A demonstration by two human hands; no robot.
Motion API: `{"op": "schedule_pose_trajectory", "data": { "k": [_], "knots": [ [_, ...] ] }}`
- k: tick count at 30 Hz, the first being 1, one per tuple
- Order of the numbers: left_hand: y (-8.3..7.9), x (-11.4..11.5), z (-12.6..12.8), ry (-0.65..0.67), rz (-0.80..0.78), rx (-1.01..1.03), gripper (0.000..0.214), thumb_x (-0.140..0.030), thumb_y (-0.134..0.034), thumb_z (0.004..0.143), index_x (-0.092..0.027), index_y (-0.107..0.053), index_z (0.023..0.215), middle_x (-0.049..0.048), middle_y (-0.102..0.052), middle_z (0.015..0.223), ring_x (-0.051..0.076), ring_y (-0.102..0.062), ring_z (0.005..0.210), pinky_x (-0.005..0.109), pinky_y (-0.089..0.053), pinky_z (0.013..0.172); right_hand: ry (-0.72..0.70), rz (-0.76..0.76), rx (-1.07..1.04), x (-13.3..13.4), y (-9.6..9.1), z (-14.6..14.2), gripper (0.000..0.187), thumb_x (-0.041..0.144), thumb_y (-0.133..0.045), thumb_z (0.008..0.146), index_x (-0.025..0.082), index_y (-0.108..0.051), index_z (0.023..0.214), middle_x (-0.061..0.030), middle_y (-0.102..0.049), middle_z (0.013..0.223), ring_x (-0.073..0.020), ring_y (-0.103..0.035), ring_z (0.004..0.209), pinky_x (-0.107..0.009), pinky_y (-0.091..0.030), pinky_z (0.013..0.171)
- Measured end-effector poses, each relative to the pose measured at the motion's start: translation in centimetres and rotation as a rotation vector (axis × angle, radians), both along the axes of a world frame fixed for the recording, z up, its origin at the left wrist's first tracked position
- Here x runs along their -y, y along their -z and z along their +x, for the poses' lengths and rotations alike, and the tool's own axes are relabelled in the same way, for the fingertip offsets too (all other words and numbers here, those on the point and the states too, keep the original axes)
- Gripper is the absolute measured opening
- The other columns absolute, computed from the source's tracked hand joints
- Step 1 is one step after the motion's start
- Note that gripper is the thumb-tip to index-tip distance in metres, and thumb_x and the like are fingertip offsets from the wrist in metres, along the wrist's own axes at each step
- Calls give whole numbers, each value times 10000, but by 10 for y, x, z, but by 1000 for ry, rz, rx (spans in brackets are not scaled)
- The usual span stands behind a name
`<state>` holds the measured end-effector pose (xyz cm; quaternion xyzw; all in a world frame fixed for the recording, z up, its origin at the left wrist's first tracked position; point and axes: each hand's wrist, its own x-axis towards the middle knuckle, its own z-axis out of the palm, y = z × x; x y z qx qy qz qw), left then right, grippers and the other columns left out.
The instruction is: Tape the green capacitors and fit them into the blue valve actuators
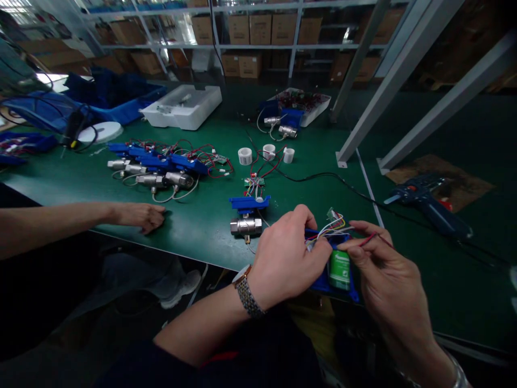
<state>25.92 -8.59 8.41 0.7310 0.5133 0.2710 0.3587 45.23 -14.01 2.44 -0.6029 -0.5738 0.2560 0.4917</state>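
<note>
1. Pinched red wire [368, 238] in right fingers [365, 261]; bent left fingers [321, 254] beside white wires [329, 229], could not tell whether gripping.
2. Probably called for gentle, untwisted slack.
3. Had green battery [340, 271] at six o'clock, in blue housing [321, 282] at desk [202, 223] edge.

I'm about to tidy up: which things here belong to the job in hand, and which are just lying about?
In the job:
- blue housing
- green cylinder
- thin wires
- small circuit board

Seemingly lying about:
- gun-shaped tool
- white foam box
- white rolls
</note>
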Motion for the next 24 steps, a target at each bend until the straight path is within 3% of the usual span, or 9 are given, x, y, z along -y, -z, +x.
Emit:
{"op": "schedule_pose_trajectory", "data": {
  "k": [6,13,17,21,24],
  "knots": [
    [1,-1,-1,4,4,8,77,-295,-604,942,-239,-551,941,11,-668,893,217,-617,819,351,-422,705,-21,43,34,-1,-1,0,256,517,-730,1067,310,-800,934,-26,-623,1307,-276,-522,1352,-395,-410,1057],
    [2,0,1,10,-5,15,79,-289,-618,942,-242,-554,946,3,-664,880,214,-611,806,346,-408,693,-109,93,214,-3,-17,5,254,484,-714,1063,306,-781,895,-19,-650,1283,-284,-534,1329,-424,-387,1076],
    [2,2,1,30,3,24,65,-277,-605,950,-243,-550,940,9,-662,895,219,-613,830,347,-418,707,-66,106,309,-4,-24,4,215,485,-699,1046,300,-778,968,-39,-649,1243,-289,-547,1291,-448,-363,1104],
    [2,2,0,29,-3,22,53,-274,-593,956,-240,-552,953,11,-666,912,222,-618,855,349,-428,732,-99,-59,181,7,-30,13,270,551,-745,994,335,-787,1151,-27,-591,1435,-310,-524,1374,-449,-374,1199],
    [4,2,-3,20,-10,25,60,-284,-593,960,-237,-555,958,8,-665,915,216,-614,848,347,-420,727,-133,-165,103,31,-32,28,371,591,-728,1002,373,-756,1302,-2,-525,1545,-313,-493,1434,-407,-414,1230]
  ]
}}
